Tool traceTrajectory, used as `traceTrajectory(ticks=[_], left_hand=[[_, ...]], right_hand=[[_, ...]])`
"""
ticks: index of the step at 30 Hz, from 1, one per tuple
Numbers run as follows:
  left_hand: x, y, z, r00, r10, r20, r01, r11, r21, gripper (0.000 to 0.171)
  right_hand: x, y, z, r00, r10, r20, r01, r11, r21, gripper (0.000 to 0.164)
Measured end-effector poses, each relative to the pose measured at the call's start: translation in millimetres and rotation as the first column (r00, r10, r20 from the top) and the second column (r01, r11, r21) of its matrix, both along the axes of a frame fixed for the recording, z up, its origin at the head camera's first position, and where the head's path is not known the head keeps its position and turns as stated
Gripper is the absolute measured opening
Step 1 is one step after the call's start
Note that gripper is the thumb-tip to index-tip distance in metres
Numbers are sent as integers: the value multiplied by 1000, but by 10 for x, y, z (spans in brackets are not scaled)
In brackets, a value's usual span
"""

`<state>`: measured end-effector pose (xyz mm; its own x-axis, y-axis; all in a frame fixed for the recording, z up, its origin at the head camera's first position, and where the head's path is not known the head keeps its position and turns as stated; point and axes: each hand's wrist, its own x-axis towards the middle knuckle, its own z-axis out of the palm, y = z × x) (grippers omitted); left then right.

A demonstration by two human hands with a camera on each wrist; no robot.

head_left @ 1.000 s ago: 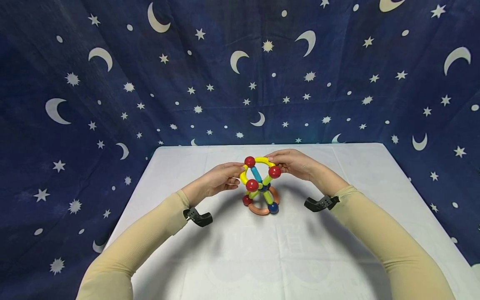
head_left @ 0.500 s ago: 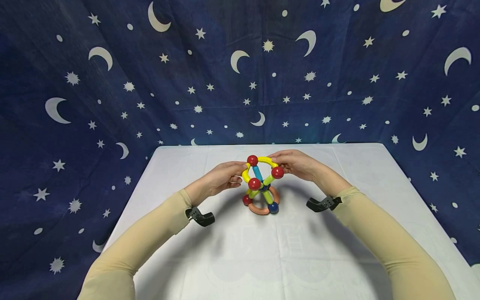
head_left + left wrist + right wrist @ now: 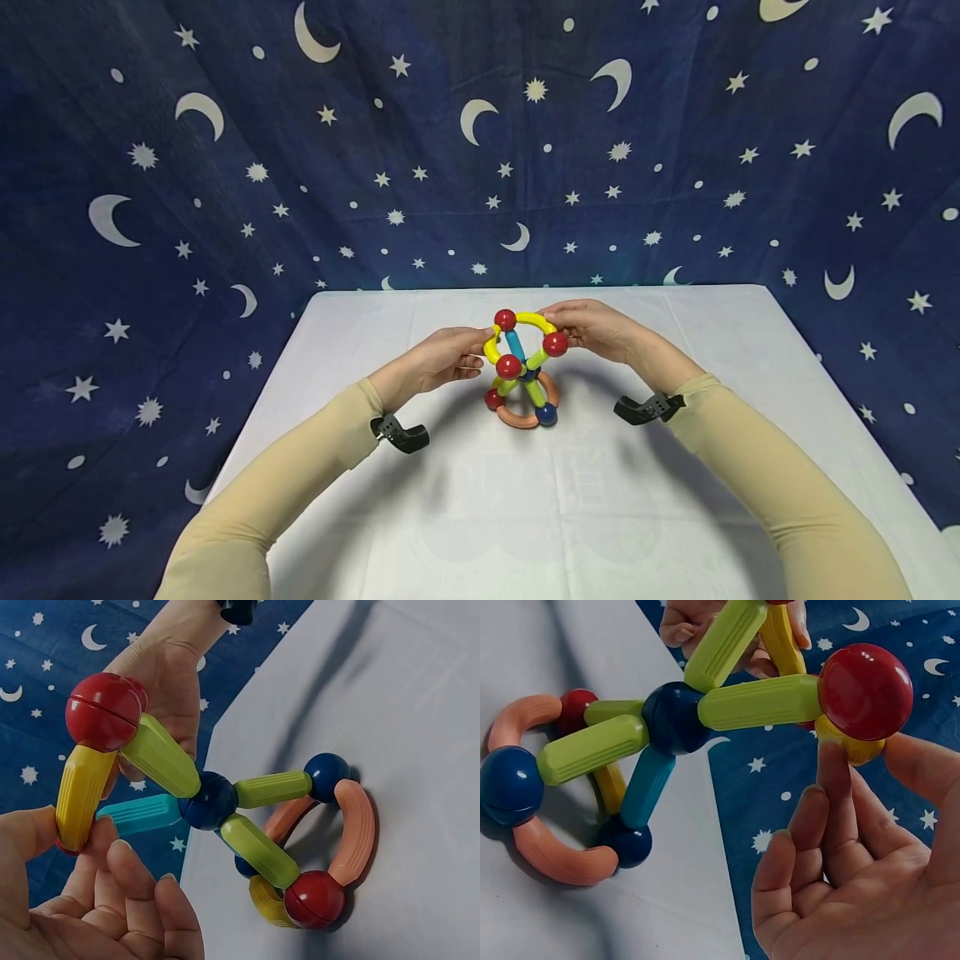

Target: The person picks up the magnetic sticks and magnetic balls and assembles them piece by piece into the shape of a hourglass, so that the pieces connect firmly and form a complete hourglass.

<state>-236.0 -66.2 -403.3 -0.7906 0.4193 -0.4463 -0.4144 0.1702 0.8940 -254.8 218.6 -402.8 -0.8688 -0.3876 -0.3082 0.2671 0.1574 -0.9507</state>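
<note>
A construction of magnetic sticks and balls stands on the table, its upper ring of red balls and yellow curved rods joined through a central blue ball (image 3: 211, 800) to a lower ring. My left hand (image 3: 442, 358) pinches one yellow curved rod (image 3: 81, 796) between thumb and fingers. Opposite it, my right hand (image 3: 598, 330) pinches another yellow curved rod (image 3: 859, 748), partly hidden behind a red ball (image 3: 866, 691). Straight green rods (image 3: 761, 703) and a light blue rod (image 3: 142, 814) meet at the central ball. Below, orange curved rods (image 3: 517, 419) link a blue ball (image 3: 546, 414) and a red ball (image 3: 494, 399).
The table (image 3: 570, 517) wears a white cloth. A dark blue curtain (image 3: 480, 217) with moons and stars hangs behind it and at both sides. Each wrist carries a black camera mount, one on the left (image 3: 401, 435) and one on the right (image 3: 647, 408).
Since a second ago, the upper ring and both hands have shifted slightly to the right, while the lower ring stays in place. Over the last half second almost nothing moves.
</note>
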Motion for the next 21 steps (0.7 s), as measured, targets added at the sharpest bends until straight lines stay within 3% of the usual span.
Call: traceTrajectory(ticks=[4, 7, 11, 15, 21], left_hand=[[-3, 13, -14, 1000, 4, 5, -4, 1000, 8, 50], [-1, 23, -16, 1000, 4, 8, -4, 1000, 16, 46], [2, 22, 12, 1000, 5, -2, -5, 1000, 23, 43], [-13, 10, 36, 1000, 8, -25, -7, 1000, 25, 46], [-57, 30, 22, 1000, 6, -19, -6, 1000, 16, 43]], right_hand=[[31, 73, -158, 994, -102, -43, 106, 989, 102, 44], [183, 144, -351, 983, -139, -123, 165, 959, 232, 39], [541, 139, -593, 973, -9, -232, 104, 911, 400, 33], [824, 23, -780, 946, 140, -294, 30, 862, 507, 38], [962, -109, -921, 904, 185, -387, 102, 784, 613, 48]])
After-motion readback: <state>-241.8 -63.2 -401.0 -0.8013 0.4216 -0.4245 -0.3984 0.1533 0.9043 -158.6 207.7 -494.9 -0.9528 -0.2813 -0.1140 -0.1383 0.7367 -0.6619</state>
